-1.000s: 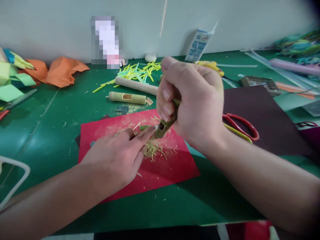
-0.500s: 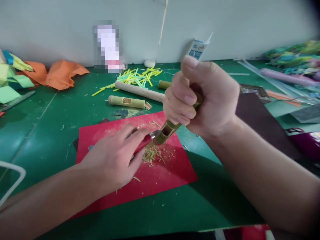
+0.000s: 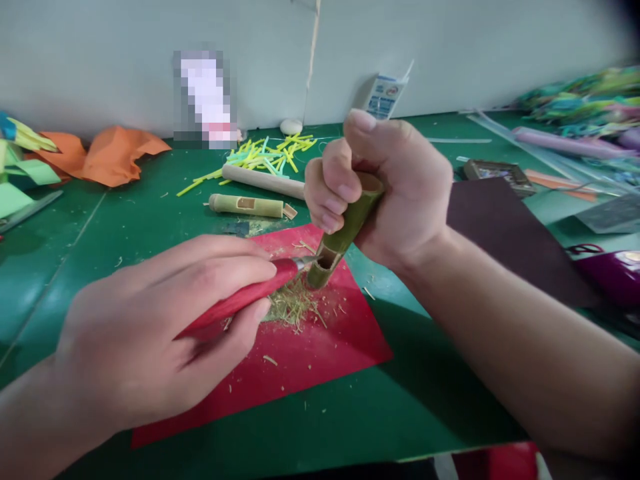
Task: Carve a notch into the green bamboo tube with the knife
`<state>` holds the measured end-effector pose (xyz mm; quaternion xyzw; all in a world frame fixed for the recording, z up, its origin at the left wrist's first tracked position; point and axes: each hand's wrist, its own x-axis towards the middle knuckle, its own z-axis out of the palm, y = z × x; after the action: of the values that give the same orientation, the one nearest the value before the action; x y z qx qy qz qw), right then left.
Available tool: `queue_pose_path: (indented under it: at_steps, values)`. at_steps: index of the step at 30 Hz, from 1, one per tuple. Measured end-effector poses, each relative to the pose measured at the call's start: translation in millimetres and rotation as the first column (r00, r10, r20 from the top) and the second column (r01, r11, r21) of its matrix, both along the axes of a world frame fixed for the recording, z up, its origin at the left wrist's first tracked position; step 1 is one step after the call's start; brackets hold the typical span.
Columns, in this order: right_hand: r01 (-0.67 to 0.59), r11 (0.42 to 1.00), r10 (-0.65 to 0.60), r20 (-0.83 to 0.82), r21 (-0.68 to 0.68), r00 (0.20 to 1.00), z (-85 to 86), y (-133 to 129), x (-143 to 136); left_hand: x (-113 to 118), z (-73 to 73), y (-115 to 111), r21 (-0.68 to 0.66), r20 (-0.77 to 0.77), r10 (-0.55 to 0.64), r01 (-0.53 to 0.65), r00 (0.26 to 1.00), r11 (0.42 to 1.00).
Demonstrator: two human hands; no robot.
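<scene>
My left hand (image 3: 165, 320) is closed around the red handle of a carving knife (image 3: 240, 297). Its metal tip meets the edge of a notch cut in a green bamboo tube (image 3: 345, 230). My right hand (image 3: 395, 180) grips that tube, which tilts with its open upper end toward me and its lower end over the red sheet (image 3: 330, 367). Fine bamboo shavings (image 3: 295, 308) lie in a pile on the sheet just below the tube. Fingers of the right hand hide part of the tube.
Behind the sheet lie a second notched bamboo tube (image 3: 250, 205), a pale wooden rod (image 3: 265, 181) and yellow-green straw pieces (image 3: 265, 157). Orange paper (image 3: 113, 157) is at left. On the right are a dark sheet (image 3: 505, 247), a small box (image 3: 497, 175) and a purple object (image 3: 613, 277).
My left hand has shifted left and turned, showing more of the red handle. My right hand has moved slightly left and tipped the tube, so its upper opening shows.
</scene>
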<state>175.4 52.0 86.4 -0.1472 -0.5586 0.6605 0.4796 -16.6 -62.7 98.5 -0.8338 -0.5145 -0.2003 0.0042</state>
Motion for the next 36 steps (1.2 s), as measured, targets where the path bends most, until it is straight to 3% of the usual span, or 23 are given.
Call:
queue_pose_path:
  at_steps: [6,9,14,17,20,27,30,33,36]
  values:
    - [0.087,0.995,-0.09,0.061,0.056,0.994,0.4,-10.3,-7.4,-1.7,-2.7,-0.4,-0.018,0.03,0.027,-0.027,0.999,0.999]
    - [0.063,0.996,-0.069,0.095,0.061,0.993,1.1,-12.8,-7.8,-5.5,-5.8,-2.3,0.041,0.036,0.008,-0.01,0.999,0.999]
    - [-0.041,0.99,0.015,0.182,0.136,0.983,1.9,-11.6,-4.9,-5.6,-3.9,-6.0,0.048,-0.1,-0.03,0.035,0.995,0.998]
    - [0.0,0.991,-0.026,0.191,0.137,0.981,3.5,-13.1,-7.0,-0.1,-1.6,-5.8,0.074,-0.133,-0.038,0.048,0.99,0.996]
    - [0.072,0.991,-0.089,0.156,0.109,0.984,5.2,-14.4,-10.6,4.1,-1.2,-3.1,0.115,-0.07,-0.067,0.075,0.995,0.991]
    - [0.002,0.994,-0.025,0.199,0.113,0.98,6.4,-13.5,-9.4,7.3,-3.6,8.4,0.165,0.106,-0.072,0.054,0.992,0.985]
    - [-0.023,0.989,-0.016,0.26,0.145,0.965,7.2,-16.0,-8.6,11.8,-10.5,12.8,0.168,0.109,-0.029,0.01,0.994,0.986]
    - [0.017,0.988,-0.06,0.28,0.153,0.958,7.6,-17.2,-8.4,15.1,-18.6,16.0,0.101,0.086,-0.04,0.032,0.995,0.994]
    - [0.031,0.99,-0.068,0.268,0.139,0.961,6.8,-15.6,-7.3,14.8,-20.6,17.1,0.133,0.117,-0.065,0.049,0.991,0.99]
